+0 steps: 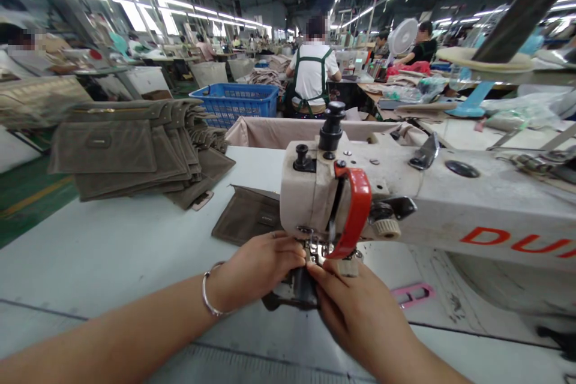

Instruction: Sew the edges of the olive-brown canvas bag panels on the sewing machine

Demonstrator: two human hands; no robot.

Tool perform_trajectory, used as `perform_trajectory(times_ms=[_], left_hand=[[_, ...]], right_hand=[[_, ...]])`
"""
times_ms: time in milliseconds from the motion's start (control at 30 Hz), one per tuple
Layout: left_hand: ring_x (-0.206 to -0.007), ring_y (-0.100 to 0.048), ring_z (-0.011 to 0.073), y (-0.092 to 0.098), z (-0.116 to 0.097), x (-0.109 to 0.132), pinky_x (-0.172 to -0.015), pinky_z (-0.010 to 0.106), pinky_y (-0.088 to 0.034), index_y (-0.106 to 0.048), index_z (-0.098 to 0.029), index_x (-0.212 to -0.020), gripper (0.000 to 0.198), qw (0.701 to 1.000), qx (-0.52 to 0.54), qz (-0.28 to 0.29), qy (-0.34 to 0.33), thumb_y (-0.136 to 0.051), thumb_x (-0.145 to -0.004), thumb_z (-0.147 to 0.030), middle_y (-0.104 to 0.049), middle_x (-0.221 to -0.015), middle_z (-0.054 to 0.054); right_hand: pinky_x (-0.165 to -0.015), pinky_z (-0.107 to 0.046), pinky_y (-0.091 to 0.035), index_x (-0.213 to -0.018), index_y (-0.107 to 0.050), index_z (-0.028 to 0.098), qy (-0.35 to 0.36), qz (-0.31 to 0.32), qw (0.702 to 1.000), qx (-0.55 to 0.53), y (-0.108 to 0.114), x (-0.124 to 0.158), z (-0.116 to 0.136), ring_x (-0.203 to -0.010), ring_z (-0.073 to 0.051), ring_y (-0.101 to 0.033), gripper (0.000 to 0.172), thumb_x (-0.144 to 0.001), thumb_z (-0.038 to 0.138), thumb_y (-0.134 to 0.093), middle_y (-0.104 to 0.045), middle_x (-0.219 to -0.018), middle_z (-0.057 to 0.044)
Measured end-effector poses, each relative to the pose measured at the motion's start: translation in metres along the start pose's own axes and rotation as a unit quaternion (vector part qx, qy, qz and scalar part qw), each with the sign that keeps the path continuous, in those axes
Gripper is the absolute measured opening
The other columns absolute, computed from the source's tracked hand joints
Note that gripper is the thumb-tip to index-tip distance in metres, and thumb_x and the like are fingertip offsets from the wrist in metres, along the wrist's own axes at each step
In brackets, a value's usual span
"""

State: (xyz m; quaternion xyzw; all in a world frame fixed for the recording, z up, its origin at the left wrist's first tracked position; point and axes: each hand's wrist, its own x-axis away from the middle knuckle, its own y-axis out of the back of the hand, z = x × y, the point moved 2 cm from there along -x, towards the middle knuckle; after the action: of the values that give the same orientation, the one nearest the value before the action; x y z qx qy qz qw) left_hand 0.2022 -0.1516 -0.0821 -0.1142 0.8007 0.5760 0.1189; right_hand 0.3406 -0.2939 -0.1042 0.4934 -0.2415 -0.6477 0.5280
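Note:
My left hand (270, 264), with a bracelet at its wrist, has its fingers pressed together beside the presser foot (317, 252) of a sewing machine (303, 192). My right hand (355, 306) is closed on the near right side of the foot, thumb and fingers at the work. Both hands pinch a small dark fabric piece (303, 288) between them, its near end curving toward me. The fingers hide much of it. Just behind the left hand, a flat brown fabric panel (245, 216) with a small label lies on the table, partly covered by the machine head.
A pile of brown fabric panels (121, 150) lies at the table's left. Beyond the machine stand a pink cloth-lined bin (256, 132) and a blue crate (243, 99). A pink thread cutter-like tool (414, 294) lies right. A person (315, 69) sits ahead, back turned.

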Motion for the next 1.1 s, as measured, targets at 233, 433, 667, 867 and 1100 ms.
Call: perform_trajectory(times_ms=[233,433,667,867,1100], left_hand=[[-0.097,-0.065,0.0185,-0.001,0.013,-0.008,-0.091,0.03,-0.05,-0.067,-0.018,-0.095,0.017,0.998,-0.037,0.004,0.058,-0.051,-0.096,-0.015,-0.07,-0.098,0.002],[-0.1,-0.064,0.0224,-0.004,0.02,-0.009,-0.089,0.035,-0.051,-0.07,-0.018,-0.098,0.017,0.996,-0.065,0.004,0.062,-0.053,-0.095,-0.018,-0.071,-0.104,0.005],[-0.098,-0.065,0.0242,0.01,0.005,-0.018,-0.087,0.037,-0.052,-0.069,-0.018,-0.098,0.017,0.993,-0.069,0.042,0.088,-0.054,-0.092,-0.014,-0.072,-0.102,0.006],[-0.106,-0.062,0.0245,0.023,-0.026,-0.013,-0.098,0.04,-0.048,-0.067,-0.016,-0.108,0.022,0.98,-0.03,0.134,0.141,-0.062,-0.087,-0.015,-0.069,-0.111,0.007],[-0.127,-0.051,0.0233,0.034,-0.048,0.003,-0.112,0.041,-0.04,-0.053,-0.019,-0.134,0.054,0.973,0.036,0.133,0.185,-0.067,-0.083,-0.014,-0.056,-0.137,0.007]], right_hand=[[-0.089,-0.049,-0.05,-0.126,-0.055,0.018,-0.009,0.01,1.0,0.017,-0.006,0.001,-0.003,-0.102,-0.027,-0.052,0.036,-0.09,0.012,-0.05,-0.059,-0.11,-0.009],[-0.086,-0.049,-0.051,-0.124,-0.056,0.016,-0.008,-0.002,1.0,0.025,-0.005,0.002,-0.002,-0.099,-0.028,-0.053,0.035,-0.09,0.013,-0.051,-0.06,-0.106,-0.01],[-0.085,-0.049,-0.051,-0.117,-0.059,0.016,-0.003,-0.018,1.0,0.015,-0.003,0.001,-0.001,-0.096,-0.027,-0.053,0.031,-0.088,0.011,-0.052,-0.06,-0.105,-0.01],[-0.081,-0.049,-0.051,-0.125,-0.056,0.018,0.008,0.01,1.0,0.008,-0.001,0.004,-0.002,-0.096,-0.028,-0.052,0.039,-0.088,0.011,-0.05,-0.059,-0.103,-0.012],[-0.086,-0.048,-0.05,-0.126,-0.053,0.02,0.0,0.021,0.999,-0.024,0.002,0.003,-0.001,-0.1,-0.027,-0.051,0.041,-0.087,0.008,-0.046,-0.059,-0.11,-0.009]])
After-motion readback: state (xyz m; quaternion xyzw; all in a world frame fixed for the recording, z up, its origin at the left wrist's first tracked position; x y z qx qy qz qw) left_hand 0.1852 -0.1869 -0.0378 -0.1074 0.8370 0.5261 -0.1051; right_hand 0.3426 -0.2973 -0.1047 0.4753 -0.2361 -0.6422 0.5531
